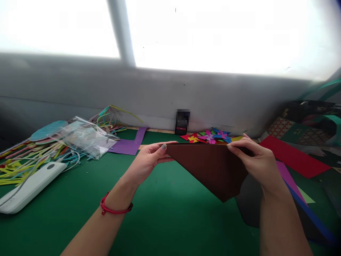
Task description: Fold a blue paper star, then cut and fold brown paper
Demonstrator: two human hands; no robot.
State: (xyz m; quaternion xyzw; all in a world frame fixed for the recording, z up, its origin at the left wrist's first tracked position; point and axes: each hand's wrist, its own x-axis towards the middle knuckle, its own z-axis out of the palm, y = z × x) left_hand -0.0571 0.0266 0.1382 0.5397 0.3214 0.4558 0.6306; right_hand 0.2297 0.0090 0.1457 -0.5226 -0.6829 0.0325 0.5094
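I hold a dark brown sheet of paper point(213, 167) folded into a triangle, its point hanging down above the green table point(165, 213). My left hand point(150, 158) pinches the fold's left corner, thumb on top. My right hand point(255, 160) pinches the right corner with its fingers curled over the top edge. A red cord bracelet sits on my left wrist.
Several colourful paper pinwheels point(210, 136) lie by the wall behind the sheet. A purple paper piece point(130, 144), a clear plastic bag point(85, 137), coloured strips point(29, 156) and a white device point(29, 186) lie left. Red paper point(293, 156) and stacked dark and coloured sheets point(295, 192) lie right.
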